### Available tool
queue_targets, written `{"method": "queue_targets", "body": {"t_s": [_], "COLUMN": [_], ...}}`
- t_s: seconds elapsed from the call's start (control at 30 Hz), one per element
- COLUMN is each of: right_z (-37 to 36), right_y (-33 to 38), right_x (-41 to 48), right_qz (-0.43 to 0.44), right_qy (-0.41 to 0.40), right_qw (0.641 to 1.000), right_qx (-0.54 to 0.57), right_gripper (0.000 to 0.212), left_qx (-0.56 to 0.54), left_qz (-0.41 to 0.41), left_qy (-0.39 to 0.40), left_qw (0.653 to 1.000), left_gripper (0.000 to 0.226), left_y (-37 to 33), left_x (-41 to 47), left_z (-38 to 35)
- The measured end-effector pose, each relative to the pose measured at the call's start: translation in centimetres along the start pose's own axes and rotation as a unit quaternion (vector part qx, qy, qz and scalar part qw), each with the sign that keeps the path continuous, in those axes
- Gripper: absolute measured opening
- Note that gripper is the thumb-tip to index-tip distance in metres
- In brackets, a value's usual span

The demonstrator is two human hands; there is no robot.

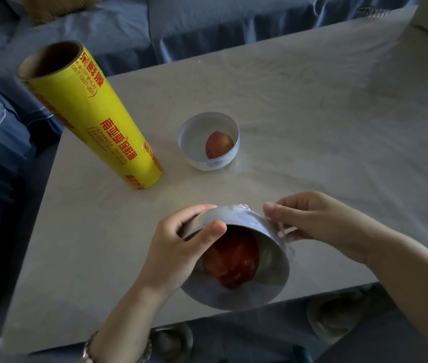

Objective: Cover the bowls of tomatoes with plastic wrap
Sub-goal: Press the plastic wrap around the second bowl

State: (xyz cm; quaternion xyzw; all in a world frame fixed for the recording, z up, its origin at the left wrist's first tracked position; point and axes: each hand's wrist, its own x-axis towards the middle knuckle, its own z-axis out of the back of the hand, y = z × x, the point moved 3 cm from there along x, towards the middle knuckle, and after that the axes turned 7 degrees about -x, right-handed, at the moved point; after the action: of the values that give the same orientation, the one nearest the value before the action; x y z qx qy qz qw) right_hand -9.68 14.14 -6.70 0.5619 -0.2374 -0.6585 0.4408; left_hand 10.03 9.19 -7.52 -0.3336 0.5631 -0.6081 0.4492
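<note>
A wristband [88,348] sits on the left arm at the very bottom, partly cut off by the edge. Just past it, the left hand [178,247] holds the near bowl [246,292] at the close edge of the table [312,113]. The bowl is tipped so its open top faces the camera. The thumb [214,230] presses on the rim. The other fingers [197,209] curl round the outside of the bowl, and most of them are hidden behind it.

A red tomato [233,258] lies inside, between the two hands. Plastic wrap [241,208] is stretched over the bowl's mouth and bunched up on its far side. It makes the tomato look blurry. I cannot tell if the bowl touches the table.

The right hand [312,221] is on the bowl's right side. Its fingertips are close together and pinch the wrap against the bowl's wall. The palm side is hidden.

Farther back, in the middle of the table, stands the far bowl [209,163] with a small tomato [219,145] in it. It is hard to see if wrap covers it. To its left a yellow roll [97,119] stands on end, well apart from both hands.

Behind the table is a blue sofa [207,22]. Under the table's near edge are dim round shapes [338,318] too blurry to name.
</note>
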Motion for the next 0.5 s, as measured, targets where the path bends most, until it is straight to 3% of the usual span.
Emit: {"method": "queue_targets", "body": {"t_s": [0.1,0.17,0.23,0.3,0.37,0.43,0.5], "right_z": [-0.26,-0.41,-0.28,-0.28,-0.52,-0.65,-0.6], "right_y": [-0.12,-0.08,-0.06,0.17,0.24,0.09,0.06], "right_x": [0.39,0.57,0.61,0.46,0.45,0.61,0.66], "right_qz": [-0.04,-0.022,0.009,0.032,0.033,0.008,-0.023], "right_qy": [0.035,0.039,0.029,0.036,0.046,0.058,0.083], "right_qw": [0.996,0.999,0.995,0.964,0.938,0.945,0.972], "right_qx": [-0.071,-0.031,0.093,0.26,0.341,0.32,0.22], "right_gripper": [0.035,0.029,0.024,0.014,0.009,0.01,0.019], "left_qx": [0.005,0.014,0.019,0.012,0.015,0.026,0.04], "left_qz": [0.011,0.016,0.017,0.013,0.003,0.004,0.012], "left_qy": [-0.004,0.001,0.001,-0.012,-0.013,0.0,0.008], "left_qw": [1.0,1.0,1.0,1.0,1.0,1.0,0.999], "left_gripper": [0.073,0.072,0.066,0.054,0.055,0.062,0.067], "left_y": [0.19,0.06,-0.1,-0.17,-0.33,-0.41,-0.32], "left_x": [-0.08,-0.21,-0.31,-0.26,-0.18,-0.15,-0.21], "left_z": [0.17,0.21,0.18,0.33,0.42,0.31,0.27]}}
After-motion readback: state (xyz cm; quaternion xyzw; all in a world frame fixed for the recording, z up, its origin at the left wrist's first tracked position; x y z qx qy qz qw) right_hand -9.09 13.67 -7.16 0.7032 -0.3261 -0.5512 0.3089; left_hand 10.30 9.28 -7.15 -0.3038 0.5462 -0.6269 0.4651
